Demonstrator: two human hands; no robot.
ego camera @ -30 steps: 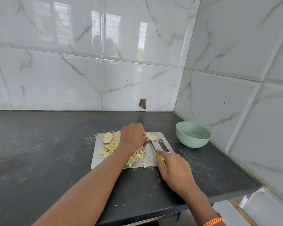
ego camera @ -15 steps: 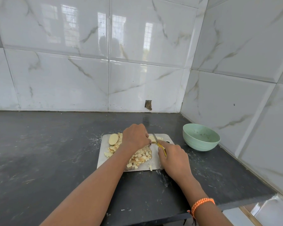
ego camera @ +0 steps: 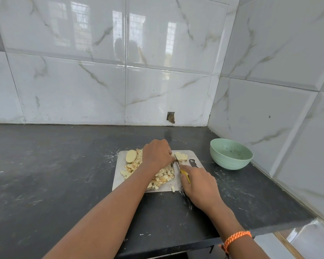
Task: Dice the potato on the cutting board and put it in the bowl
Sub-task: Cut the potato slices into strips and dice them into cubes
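Right wrist: orange braided band (ego camera: 236,237), nearest the camera, at the counter's front edge.

Counter (ego camera: 45,174): dark stone slab, scuffed and dusted with pale marks, running back to the tiled walls.

Right hand (ego camera: 198,184): fingers curled round a yellow-handled knife (ego camera: 178,164); the handle shows between thumb and forefinger, and the blade points away toward the far side of the board, just beside the left hand's knuckles.

Cutting board (ego camera: 118,176): pale metal sheet with a cut-out handle slot at its far right corner, lying flat on the counter.

Diced potato (ego camera: 163,175): loose heap of small pale cubes across the middle of the board, partly hidden under the left forearm; one stray cube sits at the board's near edge.

Left hand (ego camera: 156,153): knuckles up, fingers curled down onto the board beside the blade; whatever it grips is hidden under the hand, so the hold cannot be told for certain.

Potato pieces (ego camera: 181,156): small pale cluster on the far side of the blade, near the slot.

Potato slice (ego camera: 130,156): uncut oval round at the board's far left corner, touching the heap.

Bowl (ego camera: 231,154): pale green, upright, on the counter right of the board and apart from it, by the side wall; no potato seen inside, only specks.

Walls (ego camera: 82,81): glossy white marble-look tiles, with a small dark hole (ego camera: 171,117) low on the back wall.
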